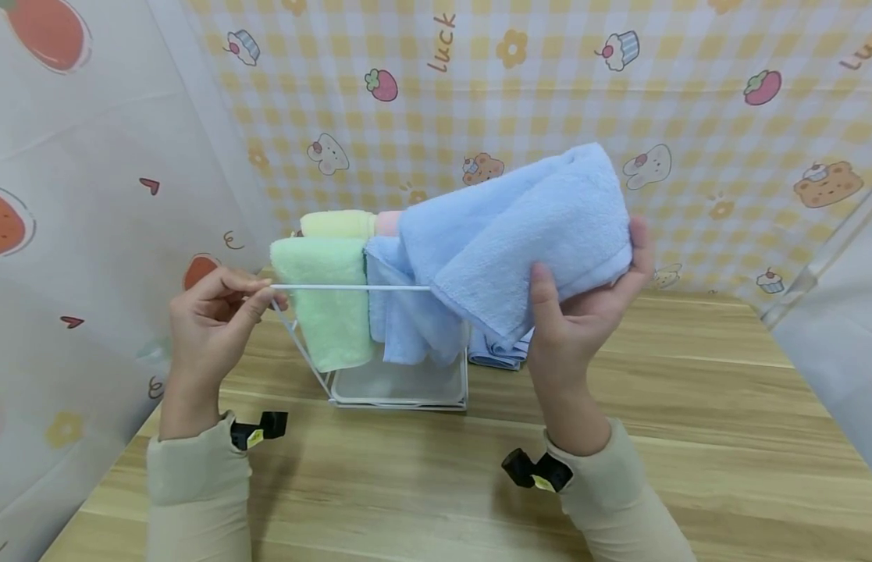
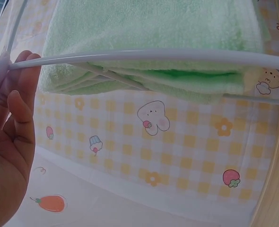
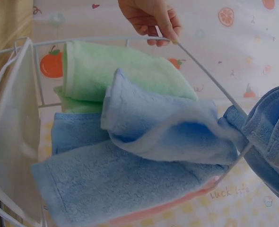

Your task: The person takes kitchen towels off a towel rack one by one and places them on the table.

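My left hand (image 1: 205,332) pinches the front corner of a white wire rack (image 1: 337,287) between thumb and fingertips. In my right hand (image 1: 583,347) is a fluffy light blue towel (image 1: 548,226), its folded end gripped with the thumb in front and the fingers behind. The towel's other end reaches over the rack's right side. A pale green towel (image 1: 325,304) hangs folded over the rack beside my left hand. Next to it hang blue folds (image 1: 411,320), seen from the side as several layers (image 3: 130,179) in the right wrist view.
Behind the green towel are a yellow towel (image 1: 337,222) and a strip of pink cloth (image 1: 389,223). A white tray (image 1: 400,382) forms the rack's base. More folded blue cloth (image 1: 495,355) lies on the wooden table (image 1: 688,406). Patterned curtains (image 1: 548,94) stand behind and at the sides.
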A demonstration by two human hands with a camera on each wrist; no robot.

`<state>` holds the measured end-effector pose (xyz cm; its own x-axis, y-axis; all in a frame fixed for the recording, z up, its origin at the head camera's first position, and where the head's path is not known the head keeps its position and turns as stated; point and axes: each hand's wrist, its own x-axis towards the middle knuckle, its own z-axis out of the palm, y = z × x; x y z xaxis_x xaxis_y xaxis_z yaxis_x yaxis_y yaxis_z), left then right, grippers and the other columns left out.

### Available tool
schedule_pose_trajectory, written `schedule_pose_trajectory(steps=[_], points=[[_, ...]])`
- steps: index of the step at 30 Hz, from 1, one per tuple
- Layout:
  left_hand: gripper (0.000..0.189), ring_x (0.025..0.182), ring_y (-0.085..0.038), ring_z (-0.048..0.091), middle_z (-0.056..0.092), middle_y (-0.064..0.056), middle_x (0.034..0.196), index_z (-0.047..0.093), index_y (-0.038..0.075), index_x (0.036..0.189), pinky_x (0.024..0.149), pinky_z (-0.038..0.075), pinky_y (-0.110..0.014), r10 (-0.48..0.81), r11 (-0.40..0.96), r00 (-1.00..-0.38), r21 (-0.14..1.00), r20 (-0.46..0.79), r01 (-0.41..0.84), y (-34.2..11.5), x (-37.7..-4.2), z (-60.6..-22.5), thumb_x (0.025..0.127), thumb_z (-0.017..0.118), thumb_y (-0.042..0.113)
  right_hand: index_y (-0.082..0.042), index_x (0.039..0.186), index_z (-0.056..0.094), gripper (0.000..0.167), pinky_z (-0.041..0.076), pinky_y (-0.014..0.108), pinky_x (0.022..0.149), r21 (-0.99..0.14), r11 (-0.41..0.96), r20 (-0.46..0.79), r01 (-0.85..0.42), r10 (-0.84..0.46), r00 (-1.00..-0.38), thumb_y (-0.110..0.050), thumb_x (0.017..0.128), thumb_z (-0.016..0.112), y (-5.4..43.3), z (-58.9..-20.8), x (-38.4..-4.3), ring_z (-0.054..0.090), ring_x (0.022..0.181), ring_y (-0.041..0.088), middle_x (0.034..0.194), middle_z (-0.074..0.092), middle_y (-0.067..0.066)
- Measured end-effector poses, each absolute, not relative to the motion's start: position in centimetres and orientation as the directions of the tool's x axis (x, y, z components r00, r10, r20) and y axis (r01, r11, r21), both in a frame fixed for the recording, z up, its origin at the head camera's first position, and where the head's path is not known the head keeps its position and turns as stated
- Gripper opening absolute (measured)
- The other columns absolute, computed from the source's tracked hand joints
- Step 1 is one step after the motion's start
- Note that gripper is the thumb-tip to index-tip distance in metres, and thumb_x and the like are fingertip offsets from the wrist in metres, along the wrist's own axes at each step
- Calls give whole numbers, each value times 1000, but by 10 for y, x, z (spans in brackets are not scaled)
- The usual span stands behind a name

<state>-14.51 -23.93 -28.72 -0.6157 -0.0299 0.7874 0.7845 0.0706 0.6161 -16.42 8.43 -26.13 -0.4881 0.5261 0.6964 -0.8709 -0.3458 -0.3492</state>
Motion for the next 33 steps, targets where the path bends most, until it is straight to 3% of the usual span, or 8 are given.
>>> schedule_pose_trajectory(steps=[8,17,26,33], points=[[7,70,-11,72,74,-5,82,63,-19,87,51,43,-15,-43,92,-618,619,785,780,-240,-144,-288,83,61,-25,4,143,17,88,51,37,84,-280,-389,678,-878,567,-468,13,69,65,94,-255,-165,53,107,34,125,48,23],[5,69,-12,72,74,-7,81,62,-21,87,46,34,-17,-47,57,-616,617,787,785,-240,-145,-289,83,62,-24,2,143,18,87,51,37,86,-277,-442,672,-853,546,-501,16,71,66,112,-255,-169,53,109,33,128,47,24],[3,69,-13,72,74,-7,79,62,-20,85,45,33,-17,-48,50,-613,615,789,787,-239,-146,-288,83,65,-21,0,141,24,82,50,35,84,-335,-419,664,-844,531,-527,17,72,65,135,-268,-179,53,104,31,124,49,22],[4,68,-12,72,74,-7,80,63,-19,85,46,35,-17,-55,52,-621,623,782,781,-237,-146,-288,83,64,-22,-3,140,34,76,48,32,86,-469,-333,650,-818,496,-575,15,74,66,156,-289,-186,54,104,26,121,52,17]])
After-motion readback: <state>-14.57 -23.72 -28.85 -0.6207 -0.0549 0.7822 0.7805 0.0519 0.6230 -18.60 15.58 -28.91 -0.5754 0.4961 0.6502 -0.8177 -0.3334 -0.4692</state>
